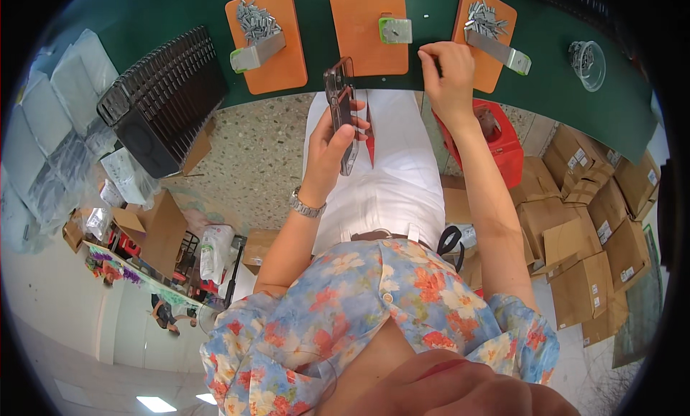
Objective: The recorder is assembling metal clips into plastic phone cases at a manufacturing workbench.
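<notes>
My left hand (335,146) holds a dark, see-through phone case (345,93) upright in front of my lap, the thumb on its near side and fingers behind. Raised at the table's near edge, my right hand (451,78) is closed, thumb and fingertips pinched together; whether a small part sits between them is hidden. It is nearest to the right orange board (492,72), which bears a heap of small silver metal pieces (486,19) and a metal strip with a green end (503,53). A small clear-and-green block (395,31) lies on the middle orange board (363,53).
On the green table (323,78), a left orange board (286,67) holds another silver heap (257,22). A long row of dark phone cases (165,78) stands at left. A clear tub (592,75) of small parts is at right. Below are a red stool (503,146) and stacked cartons (582,272).
</notes>
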The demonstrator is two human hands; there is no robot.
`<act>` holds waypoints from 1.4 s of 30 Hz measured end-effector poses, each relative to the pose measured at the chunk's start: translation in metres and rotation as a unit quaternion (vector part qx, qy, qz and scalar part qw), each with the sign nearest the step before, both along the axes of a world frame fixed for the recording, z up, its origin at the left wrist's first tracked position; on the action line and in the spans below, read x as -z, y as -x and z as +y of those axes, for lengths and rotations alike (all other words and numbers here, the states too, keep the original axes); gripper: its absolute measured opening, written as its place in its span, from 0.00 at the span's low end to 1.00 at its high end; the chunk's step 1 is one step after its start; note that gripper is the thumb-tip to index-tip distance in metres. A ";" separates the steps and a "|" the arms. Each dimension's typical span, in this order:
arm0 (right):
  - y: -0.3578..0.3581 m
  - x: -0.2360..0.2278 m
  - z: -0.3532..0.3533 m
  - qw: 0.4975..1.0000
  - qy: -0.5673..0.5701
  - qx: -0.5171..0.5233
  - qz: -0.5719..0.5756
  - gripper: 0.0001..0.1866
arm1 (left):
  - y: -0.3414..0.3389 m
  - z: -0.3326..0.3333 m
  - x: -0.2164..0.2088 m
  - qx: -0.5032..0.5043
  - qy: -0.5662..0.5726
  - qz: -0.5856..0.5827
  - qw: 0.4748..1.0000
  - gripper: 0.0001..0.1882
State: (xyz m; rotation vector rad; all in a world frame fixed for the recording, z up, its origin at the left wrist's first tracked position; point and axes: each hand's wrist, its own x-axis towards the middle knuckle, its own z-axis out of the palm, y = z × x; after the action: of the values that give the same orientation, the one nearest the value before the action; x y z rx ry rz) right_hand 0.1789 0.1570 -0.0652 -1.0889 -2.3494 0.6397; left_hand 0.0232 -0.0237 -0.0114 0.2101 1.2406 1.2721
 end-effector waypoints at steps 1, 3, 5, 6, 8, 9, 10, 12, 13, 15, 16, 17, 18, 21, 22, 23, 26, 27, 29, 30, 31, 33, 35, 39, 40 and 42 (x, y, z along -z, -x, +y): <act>0.002 -0.007 0.001 0.992 0.077 0.024 0.101 0.05 | -0.001 0.001 0.001 0.013 0.013 0.012 1.000 0.38; 0.029 -0.053 -0.003 0.961 0.187 0.060 0.195 0.03 | 0.004 -0.004 0.001 -0.001 0.017 0.017 1.000 0.38; 0.041 -0.077 0.005 0.963 0.170 0.050 0.202 0.03 | 0.000 -0.005 -0.005 -0.006 0.016 0.008 1.000 0.38; 0.049 -0.083 0.011 0.972 0.140 0.015 0.187 0.04 | 0.000 -0.004 -0.002 -0.016 0.005 -0.007 1.000 0.35; 0.056 -0.087 0.014 0.989 0.092 -0.018 0.117 0.05 | 0.000 -0.002 0.001 -0.028 -0.008 -0.023 0.999 0.32; 0.055 -0.086 0.015 0.989 0.090 -0.019 0.115 0.05 | -0.001 -0.001 0.000 -0.028 -0.008 -0.020 0.999 0.32; 0.054 -0.084 0.016 0.987 0.075 -0.032 0.135 0.06 | -0.001 -0.001 0.000 -0.029 -0.007 -0.016 0.999 0.33; 0.051 -0.079 0.017 0.985 0.058 -0.046 0.156 0.06 | -0.002 -0.001 0.000 -0.037 -0.011 -0.020 0.999 0.32; 0.045 -0.072 0.019 0.978 0.108 0.010 0.181 0.05 | -0.001 -0.001 0.000 -0.044 -0.012 -0.022 0.999 0.32; 0.034 -0.062 0.016 0.954 0.218 0.126 0.164 0.05 | -0.001 -0.004 0.001 -0.047 -0.009 -0.019 0.999 0.32; 0.028 -0.052 0.017 0.965 0.200 0.119 0.121 0.06 | 0.000 -0.004 0.002 -0.046 -0.007 -0.017 0.999 0.33; 0.019 -0.036 0.021 0.974 0.179 0.115 0.077 0.06 | -0.001 -0.002 0.002 -0.046 -0.010 -0.020 0.999 0.33; 0.007 -0.013 0.026 0.992 0.088 0.076 0.045 0.06 | -0.002 0.000 0.001 -0.040 -0.008 -0.018 0.999 0.33; 0.004 0.008 0.033 0.998 -0.004 0.062 0.000 0.06 | -0.002 0.002 0.002 -0.039 -0.008 -0.019 0.999 0.33; 0.003 0.011 0.036 0.998 -0.005 0.063 0.000 0.06 | -0.003 0.002 0.002 -0.041 -0.009 -0.023 0.999 0.33; 0.006 0.010 0.037 0.997 0.008 0.069 -0.013 0.06 | -0.002 0.002 0.002 -0.040 -0.009 -0.023 0.999 0.33; 0.009 0.010 0.039 0.996 0.014 0.074 -0.053 0.05 | -0.002 0.000 0.002 -0.045 -0.011 -0.020 0.999 0.32; 0.010 0.010 0.040 0.994 0.008 0.070 -0.080 0.04 | -0.001 -0.001 0.002 -0.045 -0.010 -0.019 0.999 0.33; 0.012 0.011 0.041 0.993 -0.003 0.068 -0.101 0.05 | -0.001 -0.001 0.002 -0.045 -0.012 -0.020 0.999 0.33; 0.011 0.011 0.042 0.990 -0.011 0.066 -0.123 0.05 | -0.001 0.000 0.003 -0.043 -0.013 -0.019 0.999 0.33; 0.009 0.012 0.044 0.990 -0.013 0.067 -0.125 0.05 | -0.001 0.002 0.003 -0.041 -0.013 -0.019 0.999 0.33; 0.007 0.012 0.046 0.985 -0.033 0.048 -0.162 0.06 | -0.001 0.005 0.002 -0.037 -0.018 -0.020 0.999 0.33; 0.002 0.001 0.047 0.991 0.096 0.078 -0.045 0.06 | -0.003 0.006 0.003 -0.033 -0.022 -0.021 0.999 0.32; 0.014 -0.077 0.042 0.891 0.382 0.086 0.231 0.07 | -0.004 0.005 0.002 -0.048 -0.019 -0.031 0.998 0.32; 0.017 -0.090 0.042 0.892 0.382 0.069 0.234 0.07 | -0.004 0.005 0.000 -0.045 -0.024 -0.031 0.998 0.32; 0.021 -0.097 0.042 0.912 0.363 0.051 0.184 0.06 | -0.005 0.007 0.002 -0.039 -0.026 -0.032 0.998 0.31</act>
State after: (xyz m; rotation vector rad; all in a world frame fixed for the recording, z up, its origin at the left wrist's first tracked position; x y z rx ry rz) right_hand 0.1581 0.1993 0.0314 -1.2277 -1.7321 1.5996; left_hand 0.0286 -0.0165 -0.0133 0.1588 1.1706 1.3700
